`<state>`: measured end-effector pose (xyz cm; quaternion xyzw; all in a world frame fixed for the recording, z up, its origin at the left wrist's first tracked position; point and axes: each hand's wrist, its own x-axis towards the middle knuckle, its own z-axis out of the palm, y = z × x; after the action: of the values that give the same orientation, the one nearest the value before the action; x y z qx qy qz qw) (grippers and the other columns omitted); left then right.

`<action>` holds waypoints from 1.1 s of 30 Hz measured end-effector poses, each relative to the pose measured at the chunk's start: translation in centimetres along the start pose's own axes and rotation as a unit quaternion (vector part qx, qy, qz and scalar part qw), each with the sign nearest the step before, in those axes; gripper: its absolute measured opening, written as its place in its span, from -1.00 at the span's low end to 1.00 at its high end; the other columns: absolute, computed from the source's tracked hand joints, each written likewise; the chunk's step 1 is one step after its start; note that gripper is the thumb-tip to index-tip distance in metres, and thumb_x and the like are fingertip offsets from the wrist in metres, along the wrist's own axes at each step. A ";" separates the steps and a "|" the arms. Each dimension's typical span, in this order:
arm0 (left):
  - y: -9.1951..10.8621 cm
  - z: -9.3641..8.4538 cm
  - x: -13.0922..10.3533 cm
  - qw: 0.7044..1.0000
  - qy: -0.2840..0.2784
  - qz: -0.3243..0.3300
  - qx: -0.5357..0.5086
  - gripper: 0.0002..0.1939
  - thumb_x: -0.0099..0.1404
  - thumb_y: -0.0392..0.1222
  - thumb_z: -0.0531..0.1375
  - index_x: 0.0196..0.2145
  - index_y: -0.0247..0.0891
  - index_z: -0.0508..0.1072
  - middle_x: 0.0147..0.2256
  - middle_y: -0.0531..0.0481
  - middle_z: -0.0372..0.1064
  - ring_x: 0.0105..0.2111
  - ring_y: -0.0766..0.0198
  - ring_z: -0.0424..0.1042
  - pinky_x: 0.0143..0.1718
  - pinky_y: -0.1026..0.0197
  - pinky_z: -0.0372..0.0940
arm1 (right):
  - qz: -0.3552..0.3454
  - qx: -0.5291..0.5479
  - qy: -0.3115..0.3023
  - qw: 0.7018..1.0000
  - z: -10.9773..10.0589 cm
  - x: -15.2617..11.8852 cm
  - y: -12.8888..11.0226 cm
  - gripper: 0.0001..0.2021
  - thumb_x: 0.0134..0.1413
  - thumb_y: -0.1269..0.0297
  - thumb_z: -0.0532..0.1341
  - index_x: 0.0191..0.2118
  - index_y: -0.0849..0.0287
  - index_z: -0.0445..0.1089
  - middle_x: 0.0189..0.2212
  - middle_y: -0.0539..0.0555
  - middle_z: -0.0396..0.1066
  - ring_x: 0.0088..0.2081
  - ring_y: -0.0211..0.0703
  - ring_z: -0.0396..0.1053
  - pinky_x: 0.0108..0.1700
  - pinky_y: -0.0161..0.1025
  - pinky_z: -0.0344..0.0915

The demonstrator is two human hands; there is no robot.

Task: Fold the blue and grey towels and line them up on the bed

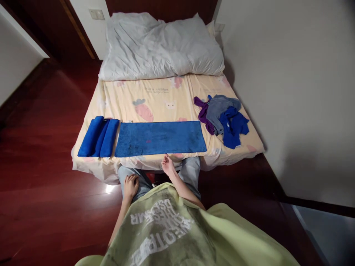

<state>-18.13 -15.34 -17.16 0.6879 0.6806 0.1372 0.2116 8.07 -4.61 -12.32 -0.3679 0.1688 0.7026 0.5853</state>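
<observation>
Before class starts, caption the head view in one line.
A blue towel lies flat on a printed bedsheet between folded towels and crumpled cloths, right hand at its near edge.

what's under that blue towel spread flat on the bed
The patterned sheet shows around the flat blue towel, which seems to lie on it; whatever the towel covers can't be seen.

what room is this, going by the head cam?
Most likely a bedroom: there's a bed with a carrot-print sheet, a puffy white quilt or large pillow at its far end, and a dark headboard behind that.
</observation>
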 end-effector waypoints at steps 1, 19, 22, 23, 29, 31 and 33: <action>0.1 0.0 0.0 1.000 0.003 -0.002 0.000 -0.62 0.38 -0.14 0.00 -0.12 -0.19 0.61 -0.03 -0.15 0.58 0.17 -0.04 0.40 0.37 -0.14 0.05 | 0.000 0.000 0.005 1.000 0.2 0.3 0.1 -0.82 0.31 0.49 0.13 -0.32 0.14 0.36 -0.56 -0.14 0.41 -0.64 -0.43 0.26 -0.62 -0.55 0.17; 1.1 -1.1 0.5 0.999 -0.033 -0.014 -0.021 -0.60 0.35 -0.09 -0.01 -0.16 -0.18 0.61 -0.05 -0.15 0.60 0.11 -0.08 0.46 0.36 -0.20 0.10 | -0.013 0.033 0.040 0.999 1.5 3.5 1.5 -0.81 0.43 0.36 0.16 -0.21 0.18 0.52 -0.22 0.04 0.62 -0.25 -0.38 0.59 -0.26 -0.51 0.52; 2.6 -2.7 2.7 0.989 -0.115 -0.023 -0.091 -0.55 0.39 -0.02 -0.04 -0.04 -0.15 0.59 -0.12 -0.07 0.62 -0.07 0.02 0.57 0.12 -0.02 0.37 | -0.012 0.021 0.026 0.999 1.1 3.5 1.5 -0.83 0.42 0.36 0.18 -0.18 0.19 0.53 -0.22 0.03 0.63 -0.22 -0.38 0.59 -0.21 -0.51 0.53; 3.4 -3.6 4.0 0.983 -0.142 -0.023 -0.113 -0.53 0.41 0.01 -0.05 0.00 -0.13 0.58 -0.16 -0.03 0.63 -0.14 0.06 0.59 0.00 0.06 0.42 | -0.014 0.018 0.021 1.000 1.0 3.6 1.5 -0.84 0.42 0.36 0.19 -0.17 0.18 0.53 -0.22 0.02 0.63 -0.21 -0.39 0.59 -0.20 -0.51 0.53; 11.8 -9.6 18.7 0.977 -0.144 0.116 -0.104 -0.53 0.45 0.01 -0.02 0.03 -0.22 0.58 -0.28 -0.07 0.61 -0.25 0.16 0.58 -0.13 0.23 0.38 | -0.008 0.007 0.031 0.999 0.5 4.1 1.4 -0.85 0.41 0.28 0.22 -0.15 0.15 0.55 -0.16 0.02 0.64 -0.15 -0.38 0.59 -0.12 -0.49 0.54; 15.0 -10.2 25.2 0.974 -0.152 0.148 -0.075 -0.57 0.44 -0.06 0.00 -0.02 -0.27 0.59 -0.28 -0.09 0.61 -0.26 0.18 0.58 -0.11 0.25 0.36 | -0.006 -0.002 0.048 0.999 0.5 4.2 1.3 -0.85 0.40 0.28 0.22 -0.18 0.15 0.55 -0.13 0.02 0.63 -0.13 -0.37 0.58 -0.11 -0.48 0.53; 17.9 -9.8 31.5 0.975 -0.182 0.123 -0.038 -0.59 0.45 -0.12 0.00 -0.06 -0.33 0.59 -0.30 -0.12 0.60 -0.35 0.21 0.56 -0.16 0.26 0.38 | -0.003 -0.044 0.033 0.998 0.5 4.4 1.3 -0.84 0.40 0.27 0.21 -0.21 0.13 0.54 -0.09 0.03 0.62 -0.10 -0.35 0.58 -0.10 -0.46 0.54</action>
<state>-5.98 17.26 -3.20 0.7712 0.5351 0.0607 0.3395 6.53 -1.55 -15.37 -0.4169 0.1556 0.6950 0.5647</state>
